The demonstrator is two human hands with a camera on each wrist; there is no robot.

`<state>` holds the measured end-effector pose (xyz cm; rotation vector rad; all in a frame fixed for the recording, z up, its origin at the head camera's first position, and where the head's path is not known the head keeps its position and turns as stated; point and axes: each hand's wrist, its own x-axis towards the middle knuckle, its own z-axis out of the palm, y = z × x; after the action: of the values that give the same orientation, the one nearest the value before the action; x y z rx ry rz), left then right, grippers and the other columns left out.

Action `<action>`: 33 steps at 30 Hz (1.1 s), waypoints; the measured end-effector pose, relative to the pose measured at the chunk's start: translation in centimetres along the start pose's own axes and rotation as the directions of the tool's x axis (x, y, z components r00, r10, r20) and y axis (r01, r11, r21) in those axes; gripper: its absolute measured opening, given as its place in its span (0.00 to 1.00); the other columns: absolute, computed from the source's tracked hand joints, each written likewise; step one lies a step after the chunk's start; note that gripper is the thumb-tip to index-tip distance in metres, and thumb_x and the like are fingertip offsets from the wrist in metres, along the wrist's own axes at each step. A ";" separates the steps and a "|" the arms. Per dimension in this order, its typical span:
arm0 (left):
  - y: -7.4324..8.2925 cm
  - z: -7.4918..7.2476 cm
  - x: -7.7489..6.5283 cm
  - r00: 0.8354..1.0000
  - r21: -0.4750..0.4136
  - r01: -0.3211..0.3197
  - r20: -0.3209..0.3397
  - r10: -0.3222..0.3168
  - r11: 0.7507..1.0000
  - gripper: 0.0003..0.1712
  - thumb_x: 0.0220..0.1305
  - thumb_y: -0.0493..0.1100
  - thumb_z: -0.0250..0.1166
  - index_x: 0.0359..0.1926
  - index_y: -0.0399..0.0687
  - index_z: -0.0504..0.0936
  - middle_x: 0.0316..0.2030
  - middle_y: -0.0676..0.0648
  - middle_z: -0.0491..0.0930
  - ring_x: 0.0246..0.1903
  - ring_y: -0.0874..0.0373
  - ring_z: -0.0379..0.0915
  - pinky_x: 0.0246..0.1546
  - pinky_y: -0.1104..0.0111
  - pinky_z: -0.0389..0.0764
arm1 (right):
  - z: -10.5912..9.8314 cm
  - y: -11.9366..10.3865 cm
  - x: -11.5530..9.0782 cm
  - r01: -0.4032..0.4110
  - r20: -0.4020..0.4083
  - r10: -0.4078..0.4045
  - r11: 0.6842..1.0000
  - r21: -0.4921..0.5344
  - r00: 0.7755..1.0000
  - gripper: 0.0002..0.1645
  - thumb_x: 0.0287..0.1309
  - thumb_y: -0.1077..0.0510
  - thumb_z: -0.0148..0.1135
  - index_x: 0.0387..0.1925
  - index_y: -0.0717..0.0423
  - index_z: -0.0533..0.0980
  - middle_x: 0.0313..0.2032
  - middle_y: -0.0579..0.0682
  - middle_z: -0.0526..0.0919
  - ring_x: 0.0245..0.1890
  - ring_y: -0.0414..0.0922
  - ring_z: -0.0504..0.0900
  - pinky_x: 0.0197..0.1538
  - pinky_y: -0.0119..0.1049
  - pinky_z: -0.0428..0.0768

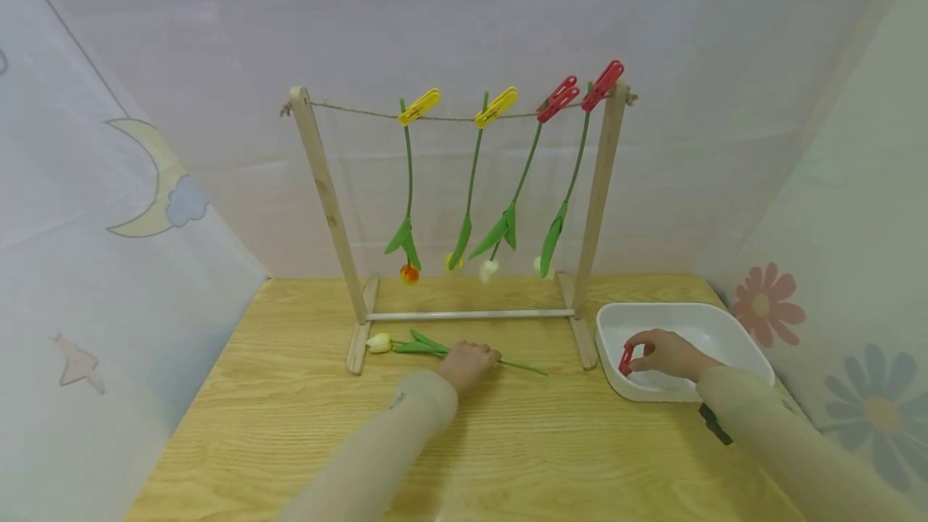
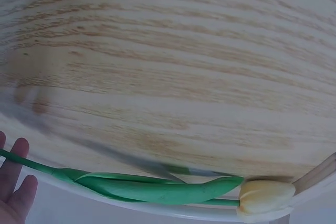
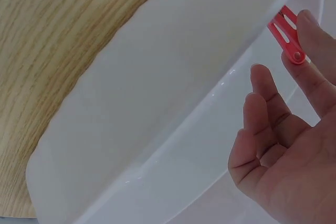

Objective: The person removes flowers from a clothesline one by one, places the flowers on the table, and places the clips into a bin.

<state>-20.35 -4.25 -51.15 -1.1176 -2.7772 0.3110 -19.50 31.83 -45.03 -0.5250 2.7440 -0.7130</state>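
My left hand (image 1: pixel 467 365) holds the green stem of an artificial tulip (image 2: pixel 163 188) with a cream-yellow head, low over the wooden table. In the left wrist view the stem crosses the fingers (image 2: pixel 20 153), and a shadow falls apart from the flower. Between thumb and index finger, my right hand (image 1: pixel 670 353) pinches a red clothespin (image 3: pixel 289 38) inside the white basin (image 1: pixel 615 314); the other fingers are loosely bent. Two yellow clothespins (image 1: pixel 420 107) and two red clothespins (image 1: pixel 558 100) clip several upside-down tulips (image 1: pixel 409 184) to a twine line (image 1: pixel 362 110).
A wooden rack (image 1: pixel 328 200) carries the twine between two posts, with a white crossbar (image 1: pixel 471 315) low down and feet on the table (image 1: pixel 290 425). Pale cloth walls (image 1: pixel 471 14) with printed shapes enclose the back and sides. A dark band (image 1: pixel 715 424) shows at my right wrist.
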 end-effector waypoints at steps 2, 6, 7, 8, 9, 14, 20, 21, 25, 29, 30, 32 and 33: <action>0.1 -0.1 0.0 1.000 -0.018 0.009 0.015 -0.009 1.000 0.19 0.59 0.35 0.69 0.52 0.53 0.81 0.41 0.54 0.84 0.38 0.63 0.81 0.37 0.73 0.81 | 0.1 -0.1 0.1 -0.005 0.016 0.005 1.000 0.011 1.000 0.21 0.52 0.60 0.72 0.45 0.69 0.79 0.28 0.48 0.76 0.28 0.43 0.67 0.30 0.36 0.68; 0.3 -0.2 0.0 1.000 -0.016 0.017 0.027 -0.017 1.000 0.18 0.60 0.35 0.68 0.51 0.54 0.81 0.40 0.55 0.84 0.36 0.64 0.81 0.34 0.75 0.80 | 0.2 0.0 0.1 -0.013 0.037 0.012 1.000 0.027 0.999 0.20 0.52 0.61 0.72 0.45 0.68 0.79 0.28 0.48 0.77 0.28 0.43 0.69 0.31 0.36 0.70; 0.3 -0.2 -0.1 0.999 -0.012 0.018 0.028 -0.018 1.000 0.18 0.61 0.35 0.68 0.51 0.54 0.81 0.40 0.55 0.83 0.35 0.64 0.80 0.33 0.75 0.80 | 0.3 0.0 0.1 -0.008 0.041 0.007 1.000 0.023 0.999 0.19 0.52 0.61 0.71 0.44 0.68 0.79 0.27 0.49 0.77 0.27 0.43 0.70 0.31 0.36 0.70; 0.3 -0.2 -0.1 0.999 -0.006 0.018 0.027 -0.018 1.000 0.17 0.61 0.36 0.68 0.50 0.54 0.81 0.39 0.55 0.83 0.34 0.64 0.80 0.32 0.75 0.79 | 0.3 0.1 0.1 -0.018 0.043 0.017 0.999 0.026 0.999 0.19 0.52 0.62 0.72 0.44 0.68 0.80 0.27 0.49 0.77 0.27 0.43 0.70 0.31 0.37 0.70; 0.4 -0.3 -0.1 0.999 0.001 0.018 0.029 -0.018 1.000 0.16 0.62 0.36 0.68 0.50 0.54 0.81 0.39 0.55 0.83 0.34 0.64 0.80 0.32 0.75 0.79 | 0.4 0.1 0.1 -0.023 0.045 0.022 0.999 0.029 0.999 0.18 0.52 0.62 0.71 0.44 0.68 0.80 0.27 0.49 0.77 0.28 0.43 0.70 0.31 0.37 0.71; 0.4 -0.4 -0.2 0.999 0.013 0.026 0.028 -0.026 1.000 0.14 0.62 0.36 0.68 0.48 0.55 0.82 0.37 0.56 0.83 0.32 0.65 0.80 0.30 0.76 0.78 | 0.7 0.5 0.2 -0.053 0.049 0.051 0.998 0.032 0.997 0.18 0.52 0.61 0.71 0.43 0.67 0.81 0.29 0.50 0.78 0.28 0.44 0.68 0.32 0.37 0.68; 0.4 -0.2 -0.4 0.999 0.027 0.041 0.024 -0.041 0.999 0.12 0.62 0.37 0.67 0.46 0.55 0.83 0.35 0.56 0.84 0.31 0.65 0.80 0.29 0.74 0.78 | 0.9 1.4 0.5 -0.049 0.060 0.048 0.999 0.023 0.997 0.17 0.52 0.60 0.72 0.42 0.66 0.81 0.32 0.52 0.80 0.29 0.44 0.69 0.33 0.38 0.70; 0.4 -0.1 -0.4 0.999 0.027 0.044 0.021 -0.045 0.999 0.12 0.62 0.38 0.67 0.45 0.55 0.83 0.35 0.56 0.84 0.31 0.65 0.80 0.29 0.74 0.78 | 0.9 1.6 0.5 -0.048 0.064 0.047 0.999 0.011 0.997 0.16 0.52 0.60 0.72 0.41 0.65 0.82 0.33 0.53 0.81 0.30 0.44 0.70 0.33 0.38 0.70; 0.6 0.0 -0.5 0.998 0.022 0.062 0.025 -0.063 0.998 0.12 0.61 0.39 0.68 0.45 0.55 0.83 0.35 0.56 0.84 0.31 0.64 0.80 0.29 0.74 0.78 | 0.9 2.1 0.8 -0.047 0.081 0.050 0.998 -0.040 0.995 0.12 0.50 0.62 0.72 0.38 0.63 0.82 0.36 0.55 0.83 0.32 0.45 0.73 0.38 0.43 0.74; 0.7 0.0 -0.6 0.996 0.003 0.078 0.037 -0.078 0.997 0.14 0.60 0.39 0.69 0.46 0.56 0.83 0.37 0.57 0.84 0.33 0.63 0.81 0.32 0.73 0.79 | 0.8 2.0 0.9 -0.063 0.104 0.071 0.995 -0.079 0.992 0.15 0.49 0.62 0.72 0.39 0.66 0.82 0.39 0.61 0.83 0.40 0.57 0.79 0.49 0.55 0.75; 0.8 0.0 -0.6 0.996 -0.001 0.077 0.035 -0.077 0.997 0.14 0.59 0.39 0.70 0.46 0.56 0.83 0.37 0.57 0.84 0.33 0.63 0.81 0.33 0.73 0.79 | 0.7 1.9 0.9 -0.073 0.108 0.082 0.994 -0.085 0.991 0.16 0.48 0.63 0.72 0.40 0.67 0.82 0.40 0.63 0.82 0.43 0.61 0.78 0.51 0.58 0.74; 0.8 0.0 -0.6 0.997 -0.010 0.074 0.026 -0.073 0.997 0.14 0.59 0.39 0.70 0.46 0.57 0.83 0.38 0.57 0.84 0.34 0.64 0.81 0.33 0.73 0.79 | 0.7 1.9 0.9 -0.081 0.118 0.093 0.992 -0.101 0.989 0.18 0.49 0.62 0.72 0.41 0.70 0.80 0.42 0.67 0.81 0.48 0.68 0.75 0.54 0.62 0.71; 0.8 0.0 -0.6 0.997 -0.015 0.070 0.018 -0.070 0.997 0.14 0.59 0.39 0.70 0.47 0.57 0.83 0.38 0.57 0.85 0.34 0.64 0.81 0.33 0.73 0.79 | 0.7 2.0 0.9 -0.088 0.124 0.101 0.990 -0.108 0.987 0.19 0.49 0.62 0.72 0.42 0.71 0.80 0.43 0.68 0.80 0.49 0.70 0.74 0.55 0.63 0.71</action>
<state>-19.38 -4.11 -51.41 -1.0229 -2.8314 0.2939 -20.62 32.78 -46.76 -0.4415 2.6740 -0.5006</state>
